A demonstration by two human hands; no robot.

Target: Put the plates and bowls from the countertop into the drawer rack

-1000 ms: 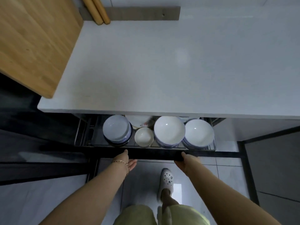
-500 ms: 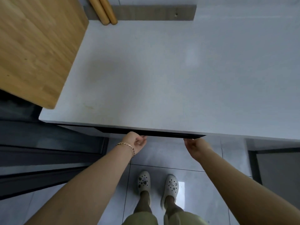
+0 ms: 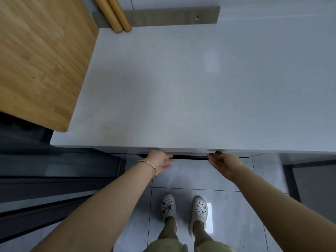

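Note:
The drawer is pushed in under the white countertop; only a thin dark strip of its front edge shows. The bowls and plates in its rack are hidden. No plates or bowls stand on the countertop. My left hand, with a bracelet at the wrist, hovers just below the counter edge with fingers loose and nothing in it. My right hand sits level with it to the right, palm open and fingers spread, holding nothing.
A wooden cutting board overhangs the counter's left side. Two wooden rolling pins lean at the back by a grey wall strip. Dark cabinet fronts are at left. My feet in white clogs stand on grey tiles.
The drawer with the bowls slid from open to shut under the counter. Both hands followed its front inward and have now come off it, fingers opening.

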